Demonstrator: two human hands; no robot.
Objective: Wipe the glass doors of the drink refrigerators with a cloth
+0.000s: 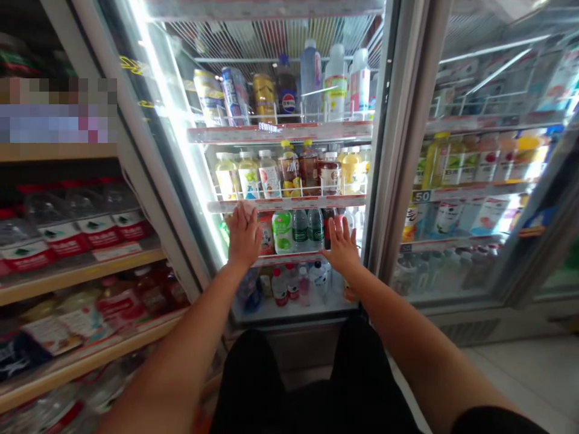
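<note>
Both my arms reach into an open drinks fridge (384, 181). My left hand (243, 235) is open, fingers stretched upward, in front of the third shelf's left bottles. My right hand (342, 246) is open too, fingers spread, at the right end of that same shelf. Between the two hands stand a white-and-green bottle (282, 231) and two dark green bottles (307, 229). Neither hand holds anything. The shelf rail (289, 259) runs just below both hands.
Higher fridge shelves carry juice bottles (289, 172) and cans with tall bottles (289, 84). Small bottles (294, 283) fill the bottom shelf. A shut glass door (479, 181) stands at right. Wooden shelves (81, 274) with water bottles and packets line the left.
</note>
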